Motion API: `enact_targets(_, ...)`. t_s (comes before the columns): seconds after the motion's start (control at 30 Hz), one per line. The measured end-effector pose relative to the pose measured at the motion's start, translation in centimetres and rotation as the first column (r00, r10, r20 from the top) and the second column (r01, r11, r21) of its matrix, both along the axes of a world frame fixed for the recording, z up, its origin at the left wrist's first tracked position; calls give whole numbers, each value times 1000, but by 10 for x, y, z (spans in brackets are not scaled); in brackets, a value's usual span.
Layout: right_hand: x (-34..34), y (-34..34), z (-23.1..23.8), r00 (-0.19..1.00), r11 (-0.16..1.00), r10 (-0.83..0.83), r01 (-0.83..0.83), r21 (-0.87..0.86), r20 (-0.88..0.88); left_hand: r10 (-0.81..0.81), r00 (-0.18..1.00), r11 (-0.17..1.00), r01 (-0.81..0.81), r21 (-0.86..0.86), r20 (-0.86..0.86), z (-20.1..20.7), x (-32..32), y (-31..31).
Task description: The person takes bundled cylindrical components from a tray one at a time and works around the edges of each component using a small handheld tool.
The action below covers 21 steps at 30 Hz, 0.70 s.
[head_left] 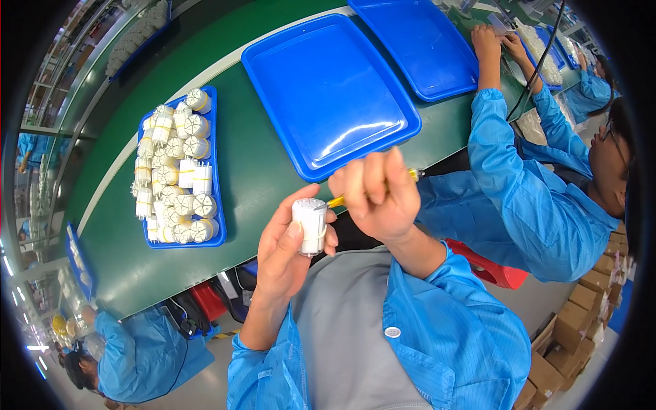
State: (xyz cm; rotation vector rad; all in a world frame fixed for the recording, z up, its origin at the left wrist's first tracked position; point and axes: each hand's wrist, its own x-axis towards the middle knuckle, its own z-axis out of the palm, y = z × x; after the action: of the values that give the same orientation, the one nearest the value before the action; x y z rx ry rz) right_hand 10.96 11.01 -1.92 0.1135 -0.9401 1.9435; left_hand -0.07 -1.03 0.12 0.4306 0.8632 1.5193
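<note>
Left hand (287,249) grip grasps one white cylinder (311,225); right hand (376,195) grasps one yellow tool (337,201).

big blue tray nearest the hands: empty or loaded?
Empty. The big blue tray shows only bare blue floor with glare on it; the white parts sit in the smaller tray to its left.

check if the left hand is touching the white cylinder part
Touching. The head view shows the left hand wrapped around the white cylinder part, thumb and fingers pressed against its sides, no gap.
</note>
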Motion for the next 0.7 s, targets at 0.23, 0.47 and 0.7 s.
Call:
enact_targets(0.23, 12, 2, 1, 994, 994, -104, 104, 26, -18, 20, 997, 997, -26, 75, 73, -9, -4, -4)
enact_targets(0.47, 15, -4, 3, 990, 992, -102, 93, 83, 101, 4, 1000, 999, -4, 39, 15, -3, -2, -4)
enact_targets(0.7, 18, -5, 4, 989, 989, -114, 105, 100, 96, 17, 999, 996, -14, 84, -35, -4, -3, -7)
